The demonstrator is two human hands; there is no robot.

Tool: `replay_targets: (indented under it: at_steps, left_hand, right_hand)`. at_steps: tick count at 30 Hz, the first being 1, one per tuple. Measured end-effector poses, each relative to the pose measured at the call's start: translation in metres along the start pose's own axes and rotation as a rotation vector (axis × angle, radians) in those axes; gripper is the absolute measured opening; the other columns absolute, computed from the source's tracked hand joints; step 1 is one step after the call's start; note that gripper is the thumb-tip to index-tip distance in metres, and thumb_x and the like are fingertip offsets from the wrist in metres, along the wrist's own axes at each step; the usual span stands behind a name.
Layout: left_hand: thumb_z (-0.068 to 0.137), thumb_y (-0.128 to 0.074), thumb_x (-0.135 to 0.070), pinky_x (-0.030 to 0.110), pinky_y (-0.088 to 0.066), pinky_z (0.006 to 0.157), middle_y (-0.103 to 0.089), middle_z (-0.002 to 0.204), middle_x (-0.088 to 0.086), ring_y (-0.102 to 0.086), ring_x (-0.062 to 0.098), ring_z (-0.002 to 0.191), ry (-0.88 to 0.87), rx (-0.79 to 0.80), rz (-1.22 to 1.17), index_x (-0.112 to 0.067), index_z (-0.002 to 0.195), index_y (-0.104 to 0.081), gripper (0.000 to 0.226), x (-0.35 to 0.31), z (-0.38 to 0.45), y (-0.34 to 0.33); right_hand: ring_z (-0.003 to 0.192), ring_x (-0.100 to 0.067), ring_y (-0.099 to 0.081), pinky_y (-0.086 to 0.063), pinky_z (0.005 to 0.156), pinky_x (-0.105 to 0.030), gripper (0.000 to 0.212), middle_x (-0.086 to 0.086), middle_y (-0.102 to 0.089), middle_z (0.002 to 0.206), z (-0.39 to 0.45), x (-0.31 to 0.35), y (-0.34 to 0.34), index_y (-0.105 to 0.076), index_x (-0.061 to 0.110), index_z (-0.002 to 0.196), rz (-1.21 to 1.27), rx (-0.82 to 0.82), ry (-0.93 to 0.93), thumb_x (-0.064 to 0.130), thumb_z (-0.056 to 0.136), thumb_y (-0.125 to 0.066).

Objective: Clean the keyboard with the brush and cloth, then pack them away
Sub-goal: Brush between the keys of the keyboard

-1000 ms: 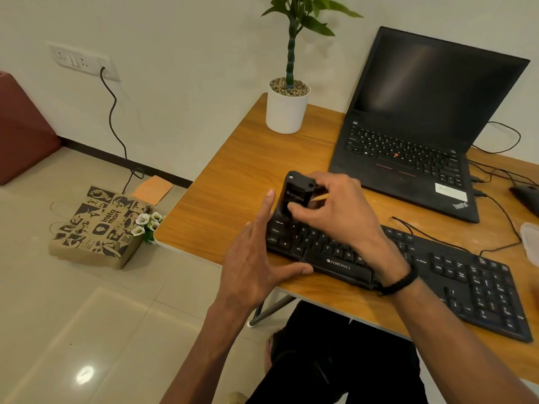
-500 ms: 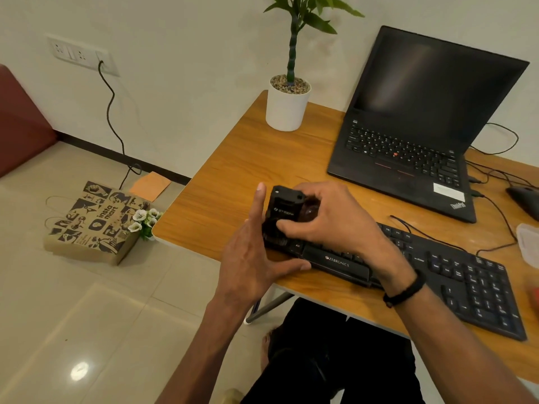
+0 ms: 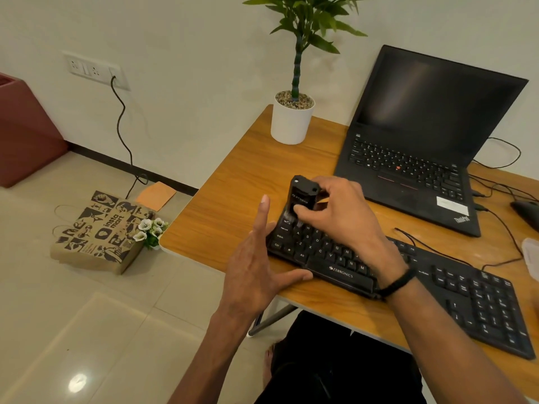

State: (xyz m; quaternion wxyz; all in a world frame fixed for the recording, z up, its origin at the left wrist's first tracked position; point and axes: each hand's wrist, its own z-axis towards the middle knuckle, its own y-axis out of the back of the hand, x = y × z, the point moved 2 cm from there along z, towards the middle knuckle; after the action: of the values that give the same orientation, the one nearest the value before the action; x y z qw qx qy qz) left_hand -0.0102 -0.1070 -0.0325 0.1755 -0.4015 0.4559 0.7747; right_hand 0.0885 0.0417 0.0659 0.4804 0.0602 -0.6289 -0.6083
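Note:
A black Zebronics keyboard (image 3: 455, 284) lies along the front of the wooden desk (image 3: 233, 205). My right hand (image 3: 335, 211) grips a small black brush (image 3: 302, 195) upright, with its bristles down on the keys at the keyboard's far left corner. My left hand (image 3: 256, 263) is held flat with straight fingers against the keyboard's left end, its thumb along the front edge. I see no cloth in this view.
An open black laptop (image 3: 423, 158) stands behind the keyboard. A white potted plant (image 3: 291, 121) sits at the desk's back left corner. Cables and a black mouse (image 3: 528, 211) lie at the right. A paper bag (image 3: 96, 231) with small flowers sits on the floor.
My right hand with the brush has shifted slightly along the left end keys. My left hand stays against the keyboard's left end. The camera view has tilted a little.

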Motion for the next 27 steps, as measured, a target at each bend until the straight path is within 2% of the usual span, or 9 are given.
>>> replay_targets:
  at_steps: [2, 5, 9, 11, 17, 20, 24, 25, 27]
  left_hand:
    - [0.057, -0.092, -0.062, 0.031, -0.048, 0.105, -0.057, 0.15, -0.005, -0.056, 0.013, 0.135, -0.005, -0.01, -0.001, -0.054, 0.155, 0.025, 0.154, -0.001, 0.0, 0.0]
    - [0.057, -0.093, -0.062, 0.036, -0.05, 0.107, -0.058, 0.149, -0.002, -0.056, 0.013, 0.134, -0.013, -0.017, -0.008, -0.057, 0.154, 0.025, 0.153, 0.0, 0.0, 0.001]
    - [0.057, -0.093, -0.06, 0.038, -0.05, 0.106, -0.06, 0.147, 0.0, -0.058, 0.016, 0.133, -0.028, -0.033, -0.019, -0.059, 0.152, 0.025, 0.152, 0.0, 0.0, 0.002]
    - [0.057, -0.094, -0.059, 0.04, -0.052, 0.105, -0.062, 0.144, 0.001, -0.06, 0.016, 0.131, -0.031, -0.046, -0.022, -0.059, 0.153, 0.025, 0.153, 0.0, -0.001, 0.001]
    - [0.058, -0.096, -0.054, 0.039, -0.057, 0.1, -0.066, 0.138, 0.002, -0.062, 0.011, 0.125, -0.034, -0.09, -0.039, -0.052, 0.158, 0.02, 0.153, 0.005, -0.001, -0.001]
    - [0.058, -0.095, -0.054, 0.033, -0.054, 0.099, -0.067, 0.132, -0.001, -0.061, 0.007, 0.119, -0.028, -0.102, -0.043, -0.053, 0.158, 0.019, 0.151, 0.007, -0.001, -0.001]
    - [0.06, -0.089, -0.059, 0.01, -0.039, 0.095, -0.066, 0.126, -0.007, -0.051, -0.008, 0.113, -0.019, -0.117, -0.035, -0.052, 0.159, 0.017, 0.145, 0.009, -0.001, -0.001]
    - [0.06, -0.09, -0.058, 0.01, -0.039, 0.096, -0.066, 0.126, -0.008, -0.051, -0.009, 0.113, -0.015, -0.12, -0.032, -0.052, 0.159, 0.017, 0.146, 0.009, -0.001, -0.001]
    - [0.062, -0.092, -0.053, 0.02, -0.047, 0.097, -0.068, 0.127, -0.005, -0.056, -0.004, 0.115, -0.011, -0.128, -0.034, -0.052, 0.159, 0.017, 0.146, 0.011, -0.001, -0.002]
  right_hand:
    - [0.099, -0.013, -0.065, -0.054, 0.088, -0.028, 0.037, 0.004, -0.072, 0.108, 0.008, -0.003, -0.003, -0.07, 0.02, 0.12, -0.1, -0.059, 0.055, 0.032, 0.085, -0.078]
    - [0.103, -0.011, -0.055, -0.046, 0.094, -0.029, 0.056, 0.008, -0.063, 0.12, 0.016, -0.004, -0.004, -0.049, 0.03, 0.139, -0.067, 0.03, 0.097, 0.022, 0.09, -0.075]
    - [0.115, -0.015, -0.053, -0.045, 0.103, -0.041, 0.057, 0.005, -0.06, 0.13, 0.028, 0.0, -0.002, -0.044, 0.03, 0.135, -0.133, 0.148, 0.261, 0.005, 0.09, -0.069]
    - [0.116, -0.016, -0.055, -0.048, 0.101, -0.042, 0.056, 0.006, -0.06, 0.128, 0.03, 0.005, -0.004, -0.046, 0.03, 0.132, -0.13, 0.234, 0.315, 0.0, 0.089, -0.066]
    - [0.108, -0.006, -0.06, -0.052, 0.084, -0.028, 0.049, 0.015, -0.062, 0.117, 0.019, 0.011, -0.003, -0.046, 0.036, 0.128, -0.001, 0.442, 0.335, 0.006, 0.095, -0.065]
    - [0.113, -0.008, -0.059, -0.051, 0.094, -0.033, 0.049, 0.013, -0.063, 0.123, 0.024, 0.009, 0.002, -0.047, 0.033, 0.131, -0.043, 0.394, 0.348, 0.006, 0.094, -0.065]
    - [0.108, -0.013, -0.056, -0.049, 0.096, -0.042, 0.049, 0.006, -0.062, 0.119, 0.034, 0.004, 0.005, -0.051, 0.023, 0.126, -0.086, 0.247, 0.323, -0.006, 0.089, -0.061]
    - [0.107, -0.013, -0.057, -0.05, 0.095, -0.042, 0.049, 0.006, -0.063, 0.119, 0.033, 0.006, 0.005, -0.052, 0.023, 0.126, -0.074, 0.249, 0.309, -0.006, 0.089, -0.062]
    - [0.109, -0.011, -0.059, -0.053, 0.092, -0.039, 0.048, 0.008, -0.063, 0.119, 0.022, 0.011, 0.001, -0.05, 0.028, 0.127, -0.033, 0.327, 0.283, -0.002, 0.092, -0.063]
